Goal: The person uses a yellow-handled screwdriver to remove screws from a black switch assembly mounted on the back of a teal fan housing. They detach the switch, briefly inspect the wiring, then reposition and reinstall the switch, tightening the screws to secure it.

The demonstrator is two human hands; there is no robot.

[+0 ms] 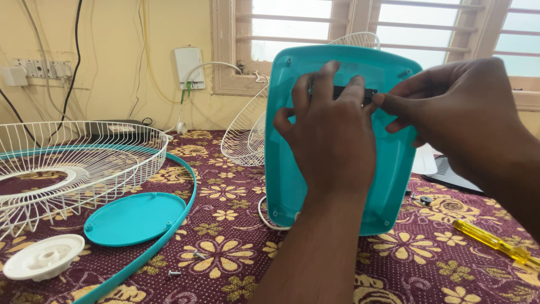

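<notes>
1. The left hand [332,135] lies spread and flat against the back of a teal plastic fan base [292,169], its fingertips resting on a small black part [353,92] set near the top of the panel.
2. The right hand [450,112] pinches the right end of that black part between thumb and forefinger.
3. The fan base stands upright on its lower edge on a maroon floral tablecloth [236,253], in front of a white wire grille [244,132] leaning by the window.
4. A yellow screwdriver [495,242] lies to the right on the cloth.
5. To the left lie a teal round cover [135,217], a teal ring [169,225], another white wire grille [79,163], a white round cap [44,257] and two loose screws [198,254].
</notes>
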